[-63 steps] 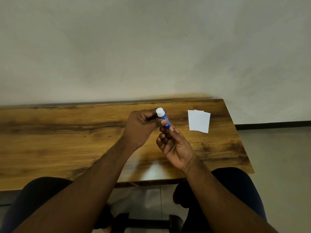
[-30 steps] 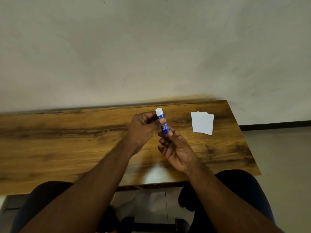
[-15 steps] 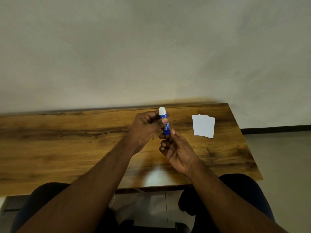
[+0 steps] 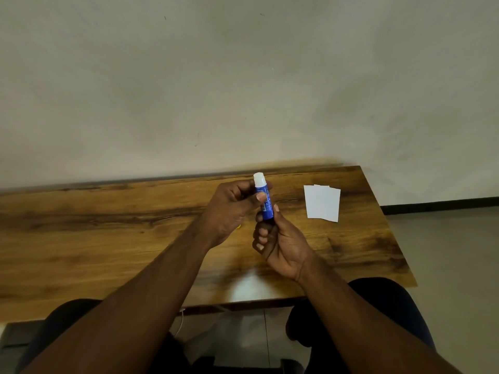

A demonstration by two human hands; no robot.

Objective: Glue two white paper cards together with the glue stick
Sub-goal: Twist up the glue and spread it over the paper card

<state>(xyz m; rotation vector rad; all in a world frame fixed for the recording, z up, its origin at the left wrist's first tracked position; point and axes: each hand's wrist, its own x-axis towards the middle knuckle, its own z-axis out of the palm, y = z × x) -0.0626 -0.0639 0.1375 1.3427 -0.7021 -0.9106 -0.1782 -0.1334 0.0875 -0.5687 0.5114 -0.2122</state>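
A blue glue stick [image 4: 265, 201] stands nearly upright above the table's middle, its white glue end showing at the top. My left hand [image 4: 232, 209] pinches its upper body between thumb and fingers. My right hand [image 4: 278, 238] grips its lower end from below. Two white paper cards [image 4: 322, 202] lie overlapped on the wooden table [image 4: 108, 238], to the right of both hands and apart from them. A small yellow thing [image 4: 238, 226], mostly hidden, peeks out under my left hand.
The table's right edge runs close past the cards, with grey floor [image 4: 445, 252] beyond. A plain wall [image 4: 243, 90] rises right behind the table. My knees sit under the near edge.
The glue stick has tipped a little more upright in both hands and risen slightly. The cards lie where they were; the view has shifted a bit.
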